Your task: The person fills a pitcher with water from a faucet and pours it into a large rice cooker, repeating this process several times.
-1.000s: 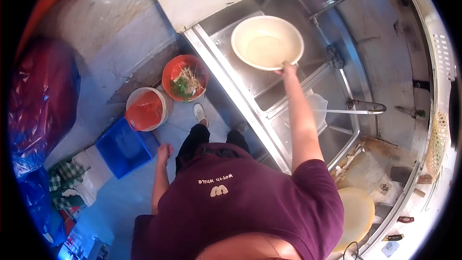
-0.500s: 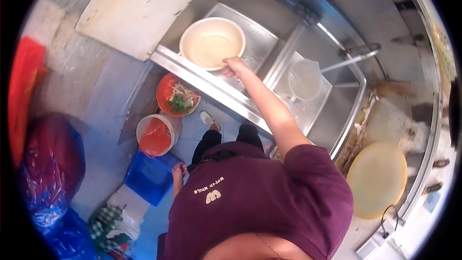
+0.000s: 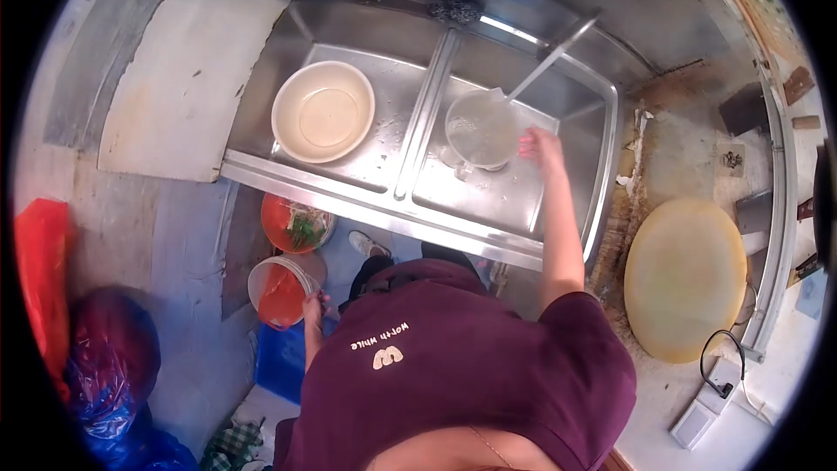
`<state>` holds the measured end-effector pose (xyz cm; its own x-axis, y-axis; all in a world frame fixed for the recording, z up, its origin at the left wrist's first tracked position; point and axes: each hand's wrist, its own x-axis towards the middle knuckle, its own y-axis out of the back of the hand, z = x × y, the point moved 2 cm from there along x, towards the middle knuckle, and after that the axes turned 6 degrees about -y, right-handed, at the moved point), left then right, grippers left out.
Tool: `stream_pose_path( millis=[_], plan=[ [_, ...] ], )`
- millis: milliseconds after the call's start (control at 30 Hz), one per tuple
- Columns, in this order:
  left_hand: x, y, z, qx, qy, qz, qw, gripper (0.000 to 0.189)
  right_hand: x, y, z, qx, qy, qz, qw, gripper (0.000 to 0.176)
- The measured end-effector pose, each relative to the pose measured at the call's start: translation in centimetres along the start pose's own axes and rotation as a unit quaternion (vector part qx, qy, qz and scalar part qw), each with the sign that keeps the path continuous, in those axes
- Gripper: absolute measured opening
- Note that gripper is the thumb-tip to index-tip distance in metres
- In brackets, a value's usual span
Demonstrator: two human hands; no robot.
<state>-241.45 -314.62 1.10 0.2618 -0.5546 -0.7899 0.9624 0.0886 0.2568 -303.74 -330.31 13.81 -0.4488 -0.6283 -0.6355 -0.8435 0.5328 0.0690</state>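
A steel sink [image 3: 324,194] is being split by a ridge [image 3: 427,113] into two basins, and its left end is being overlapped by a large pale board [image 3: 196,70]. Right of the sink, a round yellowish board [image 3: 685,279] is being seen. A cream bowl [image 3: 324,112] is being supported in the left basin, apart from the ridge. In the right basin, a translucent container [image 3: 481,131] is being supported, its rim being reached by a pale tube [image 3: 549,59]. Below the sink, a white bucket [image 3: 260,281] is being partly filled by something red. Just beside the container, the right hand [image 3: 542,148] is being held with fingers loose and nothing being gripped; whether the container is being touched cannot be told. Near the bucket, the left hand [image 3: 316,303] is being held low, and whether anything is being clasped cannot be told. Behind the ridge, a dark scourer [image 3: 455,10] is being seen.
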Motion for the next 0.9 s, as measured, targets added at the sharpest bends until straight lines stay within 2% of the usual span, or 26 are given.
stream_pose_path(
  millis=[167,333,433,533,567,667,767,800,867,900],
  plan=[
    [-1.6,-3.8,1.9,0.028,-0.009,0.005,1.0,0.024,8.1,5.8,-2.9,0.093,0.009,0.05,0.994,0.035],
    [-4.6,-7.7,0.7,0.022,-0.005,-0.001,1.0,0.024,15.0,5.1,-7.5,0.103,0.008,0.055,0.993,0.036],
    [-7.4,-9.2,-1.1,-0.007,0.0,0.006,1.0,0.023,18.2,4.2,-9.0,0.115,0.016,0.018,0.993,0.04],
    [-9.1,-9.7,-3.5,0.033,0.013,0.014,0.999,0.022,20.5,3.3,-9.4,0.124,-0.026,-0.033,0.991,0.041],
    [-9.8,-9.8,-4.3,0.026,-0.004,0.036,0.999,0.022,20.9,3.1,-9.1,0.132,-0.021,-0.018,0.991,0.036],
    [-9.1,-7.9,-8.2,0.05,0.003,0.037,0.998,0.023,20.2,2.7,-9.8,-0.025,0.011,0.075,0.997,0.031],
    [-8.1,-5.7,-12.1,0.077,0.01,0.035,0.996,0.023,19.6,1.9,-10.1,-0.13,0.039,0.144,0.98,0.035],
    [-8.9,-5.7,-11.0,0.081,0.013,0.048,0.995,0.024,19.5,1.8,-10.2,-0.169,0.047,0.161,0.971,0.036],
    [-12.4,-7.4,-3.7,0.088,0.019,0.074,0.993,0.024,19.5,1.5,-10.1,-0.192,0.058,0.191,0.961,0.038],
    [-11.5,-6.8,-4.1,0.074,0.02,0.054,0.996,0.024,20.4,1.8,-9.8,-0.213,0.063,0.195,0.955,0.037]
  ],
)
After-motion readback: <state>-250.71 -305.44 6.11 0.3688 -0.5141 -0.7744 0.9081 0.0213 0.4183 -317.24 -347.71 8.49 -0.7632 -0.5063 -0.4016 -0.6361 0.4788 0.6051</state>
